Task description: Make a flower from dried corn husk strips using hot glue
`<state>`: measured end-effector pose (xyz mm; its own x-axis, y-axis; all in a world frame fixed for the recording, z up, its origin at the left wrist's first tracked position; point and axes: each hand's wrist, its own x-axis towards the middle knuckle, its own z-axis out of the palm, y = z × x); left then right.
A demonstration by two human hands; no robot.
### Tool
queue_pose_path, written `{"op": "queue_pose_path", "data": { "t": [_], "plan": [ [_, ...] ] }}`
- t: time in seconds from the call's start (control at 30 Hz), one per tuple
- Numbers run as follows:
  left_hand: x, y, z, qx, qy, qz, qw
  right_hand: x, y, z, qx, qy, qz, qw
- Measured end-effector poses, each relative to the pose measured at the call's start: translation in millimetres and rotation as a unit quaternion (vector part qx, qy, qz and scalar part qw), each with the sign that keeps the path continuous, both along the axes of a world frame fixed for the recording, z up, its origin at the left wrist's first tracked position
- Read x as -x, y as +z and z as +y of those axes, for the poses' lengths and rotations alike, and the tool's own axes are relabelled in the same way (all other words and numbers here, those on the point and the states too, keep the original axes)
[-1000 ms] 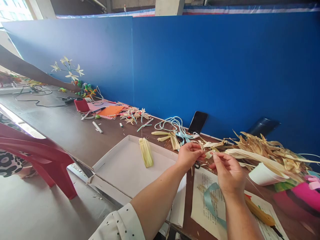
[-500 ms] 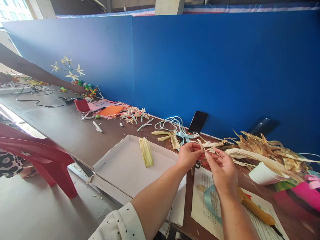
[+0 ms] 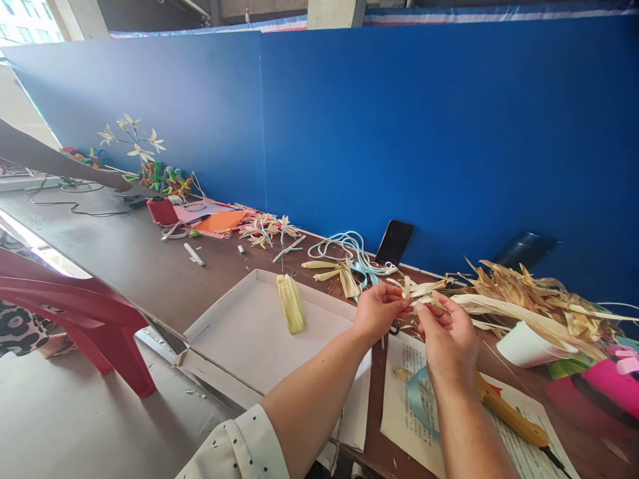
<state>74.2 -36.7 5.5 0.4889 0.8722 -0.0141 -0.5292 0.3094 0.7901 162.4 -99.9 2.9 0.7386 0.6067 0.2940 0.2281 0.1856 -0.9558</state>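
Pale strips of dried corn husk [image 3: 418, 289] show at the fingertips of both hands. My left hand [image 3: 380, 311] is closed, pinching the strips between thumb and fingers. My right hand [image 3: 449, 336] is closed too, thumb against fingers on the husk's other side; its exact grip is partly hidden. Scissor handles [image 3: 395, 327] show just below the left fingers. Under the right forearm lie a printed sheet [image 3: 403, 412], a light blue ribbon [image 3: 418, 402] and a yellow-handled tool [image 3: 516, 414] with a black cord.
Left of my hands, a shallow white box [image 3: 224, 346] holds a greenish corn husk [image 3: 290, 306]. Behind stand a phone [image 3: 395, 242] and a blue cord [image 3: 344, 245]. A husk pile [image 3: 534, 299] and tipped white cup [image 3: 532, 346] lie right. Another person's arm [image 3: 60, 163] reaches in far left.
My right hand has shifted slightly right, away from the left, and the husk strips have turned a little. The other person's arm has drawn back to the left.
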Motion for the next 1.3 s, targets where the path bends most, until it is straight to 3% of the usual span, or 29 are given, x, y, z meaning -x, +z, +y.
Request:
{"op": "queue_pose_path", "data": {
  "t": [0.3,0.53,0.77,1.3],
  "plan": [
    [-1.1,-1.7,-2.1,-0.004,0.004,0.0,1.0,0.1,-1.2,-0.9,-0.031,0.007,0.047,0.998],
    [1.4,-5.0,-2.3,-0.057,0.038,0.013,0.998,3.6,0.4,0.3,-0.053,0.023,0.094,0.994],
    [2.7,-7.8,-2.3,-0.088,0.039,0.027,0.995,5.3,1.2,-1.9,-0.029,0.011,0.103,0.994],
    [3.5,-3.1,-1.0,-0.02,-0.023,-0.022,0.999,3.4,2.4,-4.3,-0.011,-0.015,0.082,0.996]
  ]
}}
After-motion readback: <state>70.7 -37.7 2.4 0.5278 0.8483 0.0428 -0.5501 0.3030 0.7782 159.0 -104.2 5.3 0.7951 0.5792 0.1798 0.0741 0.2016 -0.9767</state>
